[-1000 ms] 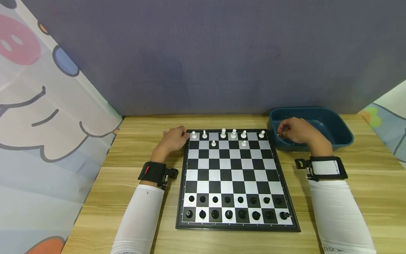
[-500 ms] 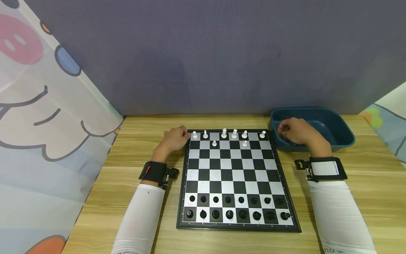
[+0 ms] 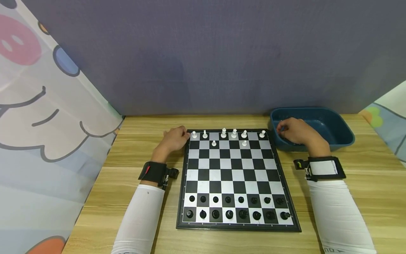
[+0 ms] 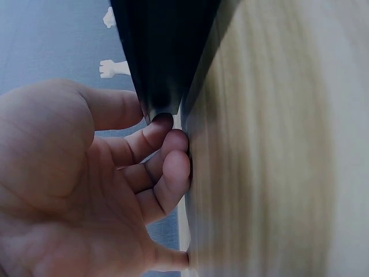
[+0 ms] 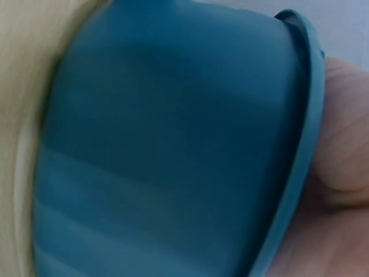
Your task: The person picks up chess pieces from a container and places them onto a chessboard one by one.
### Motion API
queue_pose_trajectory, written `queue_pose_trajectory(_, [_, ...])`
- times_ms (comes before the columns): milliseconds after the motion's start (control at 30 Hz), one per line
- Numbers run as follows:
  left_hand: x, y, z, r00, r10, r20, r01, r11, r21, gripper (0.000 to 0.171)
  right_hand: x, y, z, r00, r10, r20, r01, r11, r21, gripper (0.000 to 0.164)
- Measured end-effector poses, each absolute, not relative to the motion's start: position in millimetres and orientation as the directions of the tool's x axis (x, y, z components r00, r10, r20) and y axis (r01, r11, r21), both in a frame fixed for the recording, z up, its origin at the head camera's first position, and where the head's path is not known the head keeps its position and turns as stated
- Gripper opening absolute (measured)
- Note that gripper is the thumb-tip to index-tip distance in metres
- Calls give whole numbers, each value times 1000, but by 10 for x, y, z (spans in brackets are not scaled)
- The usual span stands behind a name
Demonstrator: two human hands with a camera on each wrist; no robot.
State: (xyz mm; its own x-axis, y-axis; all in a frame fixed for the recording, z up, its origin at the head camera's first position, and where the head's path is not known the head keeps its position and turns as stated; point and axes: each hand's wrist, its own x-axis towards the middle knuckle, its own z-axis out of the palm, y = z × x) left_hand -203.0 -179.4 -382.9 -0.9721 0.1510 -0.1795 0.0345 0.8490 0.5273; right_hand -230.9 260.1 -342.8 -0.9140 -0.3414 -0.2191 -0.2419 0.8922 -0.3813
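Head view: pale wood-grained surface [image 3: 127, 151], a grey upright panel [image 3: 203, 67] along its far edge, cartoon-printed sheeting [image 3: 60, 141] to the left, more print showing at far right. Chessboard [image 3: 236, 164] lies flat mid-surface: two full rows of black pieces [image 3: 229, 214] on the near side, white pieces [image 3: 223, 133] on the far side, six in the back row and two ahead of them. Left hand [image 3: 174, 138] at the far left corner of the board; right hand [image 3: 298, 130] dips into a blue basin [image 3: 334, 121] just beside the far right corner. Against half a second ago, the right hand has slid very slightly toward the board; left hand, basin and pieces look unchanged. Left wrist view: the grip is clamped on the board's corner, thumb and forefinger against it, other fingers curled near the wood. Right wrist view: the basin's outer wall fills most of it, part of the hand beyond the rim; fingertips hidden, so I cannot tell whether this grip is apart or together.
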Motion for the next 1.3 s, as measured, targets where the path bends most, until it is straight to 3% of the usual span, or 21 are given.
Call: queue_pose_trajectory(1300, [-2038, -1800, -3844, -974, 151, -171, 39, 848, 529, 25, -2273, 2639, -3268, -943, -302, -138, -219, 879, -425, 21])
